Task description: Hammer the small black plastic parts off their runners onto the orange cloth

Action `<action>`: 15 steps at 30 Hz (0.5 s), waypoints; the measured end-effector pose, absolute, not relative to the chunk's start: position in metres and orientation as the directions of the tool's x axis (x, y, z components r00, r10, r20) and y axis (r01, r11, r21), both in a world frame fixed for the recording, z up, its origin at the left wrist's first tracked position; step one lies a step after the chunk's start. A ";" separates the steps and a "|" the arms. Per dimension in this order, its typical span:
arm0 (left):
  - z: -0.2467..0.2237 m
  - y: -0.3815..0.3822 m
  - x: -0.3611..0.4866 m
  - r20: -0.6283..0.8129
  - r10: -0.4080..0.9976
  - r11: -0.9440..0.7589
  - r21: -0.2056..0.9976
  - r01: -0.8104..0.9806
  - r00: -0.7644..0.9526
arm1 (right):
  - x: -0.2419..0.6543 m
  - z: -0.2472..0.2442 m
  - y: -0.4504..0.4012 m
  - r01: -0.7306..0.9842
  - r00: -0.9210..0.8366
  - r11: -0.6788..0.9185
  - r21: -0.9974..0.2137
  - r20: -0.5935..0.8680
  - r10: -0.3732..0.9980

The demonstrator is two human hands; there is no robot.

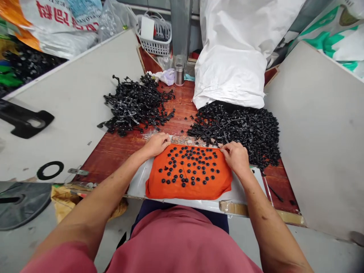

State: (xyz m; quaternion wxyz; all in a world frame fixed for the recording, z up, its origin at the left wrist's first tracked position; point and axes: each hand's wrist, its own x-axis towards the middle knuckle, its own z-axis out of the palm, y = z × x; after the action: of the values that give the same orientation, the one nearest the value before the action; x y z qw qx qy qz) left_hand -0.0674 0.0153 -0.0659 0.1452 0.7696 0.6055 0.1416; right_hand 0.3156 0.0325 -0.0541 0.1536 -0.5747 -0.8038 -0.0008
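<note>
An orange cloth [170, 191] lies spread over the front of the table, with many small round black plastic pieces [194, 163] scattered on top of it. At the cloth's far left corner, my left hand [158, 144] is closed, pinching the edge. My right hand [236, 156] pinches the far right corner in the same way, so the far edge runs straight between both hands. The fingertips of each hand are partly hidden by the knuckles. Beneath the cloth shows a pale board [139, 182].
A heap of black plastic parts with stems [136, 102] sits at the back left. A bigger pile of small black pieces [241, 132] spills from a white sack [230, 72] at the right. Grey panels [318, 132] flank the table. A metal-and-glass bottle [179, 72] stands at the back.
</note>
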 end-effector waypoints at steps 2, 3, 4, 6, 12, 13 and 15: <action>-0.066 0.010 -0.062 0.072 0.985 -0.171 0.323 0.931 0.156 | 0.318 -0.051 0.033 0.938 -0.265 0.309 -0.160 0.250 0.931; -0.064 0.007 -0.059 0.088 0.989 -0.143 0.292 0.946 0.122 | 0.318 -0.050 0.033 0.942 -0.252 0.296 -0.155 0.253 0.934; -0.061 0.004 -0.056 0.108 0.990 -0.121 0.271 0.955 0.094 | 0.319 -0.049 0.031 0.947 -0.239 0.284 -0.151 0.259 0.936; -0.052 -0.006 -0.049 0.154 0.986 -0.102 0.269 0.958 0.061 | 0.321 -0.046 0.024 0.951 -0.218 0.269 -0.151 0.288 0.933; -0.024 -0.037 -0.023 0.087 0.944 -0.325 0.415 0.850 0.318 | 0.328 -0.043 -0.023 0.925 -0.203 0.272 -0.264 0.259 0.944; -0.023 -0.040 -0.019 0.066 0.930 -0.357 0.407 0.841 0.362 | 0.330 -0.044 -0.032 0.931 -0.169 0.224 -0.288 0.206 0.964; -0.023 -0.042 -0.012 0.022 0.913 -0.387 0.367 0.846 0.408 | 0.336 -0.049 -0.047 0.936 -0.095 0.116 -0.333 0.081 0.992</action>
State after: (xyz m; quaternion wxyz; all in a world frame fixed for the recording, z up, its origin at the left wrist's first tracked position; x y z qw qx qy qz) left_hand -0.0122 -0.0423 -0.0227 0.1507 0.8254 0.5327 0.1108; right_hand 0.3357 -0.0472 -0.0490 0.1435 -0.6573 -0.7332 0.0986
